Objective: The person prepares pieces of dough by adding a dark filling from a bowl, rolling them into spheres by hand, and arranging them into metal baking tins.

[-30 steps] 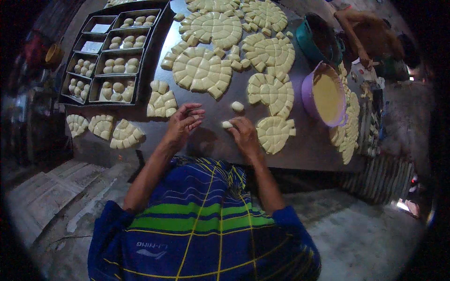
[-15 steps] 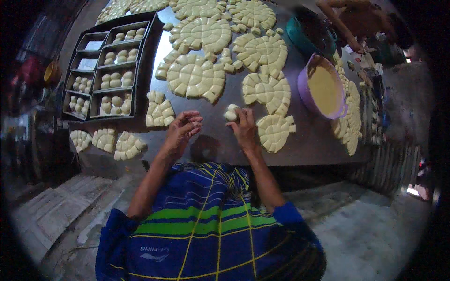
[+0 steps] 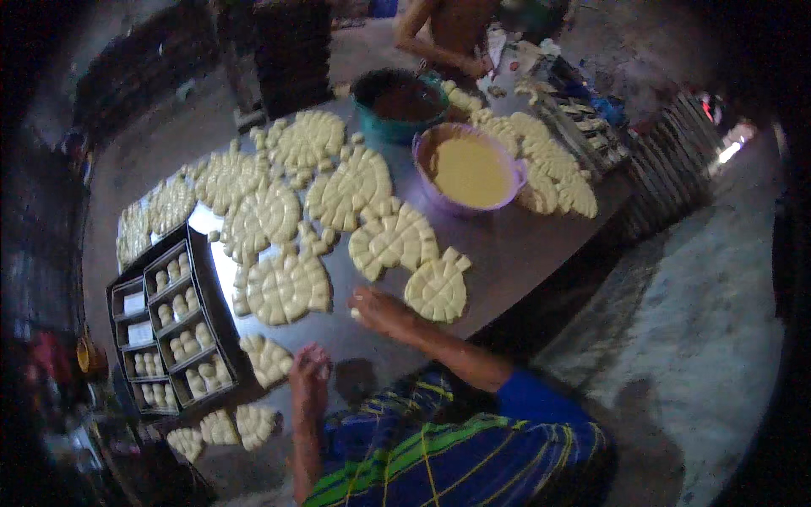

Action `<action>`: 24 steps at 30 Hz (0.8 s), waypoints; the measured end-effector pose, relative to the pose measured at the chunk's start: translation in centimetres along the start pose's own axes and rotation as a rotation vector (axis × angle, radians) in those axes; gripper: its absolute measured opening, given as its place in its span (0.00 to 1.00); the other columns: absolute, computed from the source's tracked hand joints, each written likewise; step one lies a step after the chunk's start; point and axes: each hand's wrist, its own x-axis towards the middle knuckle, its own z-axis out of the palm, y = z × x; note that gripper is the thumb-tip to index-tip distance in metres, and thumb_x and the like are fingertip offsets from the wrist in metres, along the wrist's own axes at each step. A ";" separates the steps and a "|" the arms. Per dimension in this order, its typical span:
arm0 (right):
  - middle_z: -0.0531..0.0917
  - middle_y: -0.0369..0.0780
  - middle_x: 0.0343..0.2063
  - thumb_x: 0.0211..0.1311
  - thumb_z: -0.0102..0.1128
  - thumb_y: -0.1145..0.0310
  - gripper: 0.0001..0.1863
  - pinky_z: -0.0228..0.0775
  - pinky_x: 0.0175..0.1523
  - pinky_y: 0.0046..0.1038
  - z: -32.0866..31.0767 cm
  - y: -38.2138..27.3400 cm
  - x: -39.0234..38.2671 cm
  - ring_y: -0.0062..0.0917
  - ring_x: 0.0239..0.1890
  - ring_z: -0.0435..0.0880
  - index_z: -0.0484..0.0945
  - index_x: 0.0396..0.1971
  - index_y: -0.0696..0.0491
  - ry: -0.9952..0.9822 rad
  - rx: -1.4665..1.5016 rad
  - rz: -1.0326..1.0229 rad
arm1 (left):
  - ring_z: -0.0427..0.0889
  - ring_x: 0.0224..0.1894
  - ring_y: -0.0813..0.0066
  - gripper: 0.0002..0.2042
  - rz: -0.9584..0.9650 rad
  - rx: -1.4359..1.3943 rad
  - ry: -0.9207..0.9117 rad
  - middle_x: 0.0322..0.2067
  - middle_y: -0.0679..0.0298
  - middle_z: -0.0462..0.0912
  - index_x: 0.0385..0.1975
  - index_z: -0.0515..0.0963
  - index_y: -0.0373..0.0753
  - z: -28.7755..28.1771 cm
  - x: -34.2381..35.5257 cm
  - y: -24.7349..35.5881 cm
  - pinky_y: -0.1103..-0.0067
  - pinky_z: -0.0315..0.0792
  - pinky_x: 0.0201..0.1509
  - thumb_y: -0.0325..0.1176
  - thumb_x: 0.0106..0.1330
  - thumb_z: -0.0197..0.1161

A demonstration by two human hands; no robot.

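Observation:
My right hand (image 3: 377, 311) is closed over a pale dough ball (image 3: 355, 313), of which only a small part shows under the fingers. It hovers just left of a small round slab of scored dough (image 3: 438, 289). My left hand (image 3: 311, 368), somewhat blurred, has loosely curled, parted fingers and nothing visible in it. Beside it lies a cut piece of dough (image 3: 266, 360). Farther back, a larger scored dough round (image 3: 285, 287) rests on the dark metal table (image 3: 507, 253).
At left stands a dark tray (image 3: 203, 291) of rectangular tins holding dough balls; two tins show pale liners. A purple basin (image 3: 463, 208) of yellow batter and a green basin (image 3: 393, 131) stand toward the back. Another person (image 3: 456, 38) works across the table. Several dough rounds cover the far left.
The view has swung to the right and tilted, so the tray and dough rounds appear lower and farther left. The right hand still holds dough, now largely covered by its fingers.

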 end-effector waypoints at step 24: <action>0.72 0.45 0.60 0.58 0.55 0.73 0.24 0.65 0.64 0.39 2.2 -3.9 -6.0 0.40 0.62 0.71 0.73 0.57 0.49 0.129 0.029 0.022 | 0.79 0.46 0.69 0.17 -0.053 0.125 -0.015 0.41 0.61 0.79 0.49 0.72 0.35 -2.1 -1.3 1.6 0.74 0.74 0.51 0.28 0.62 0.66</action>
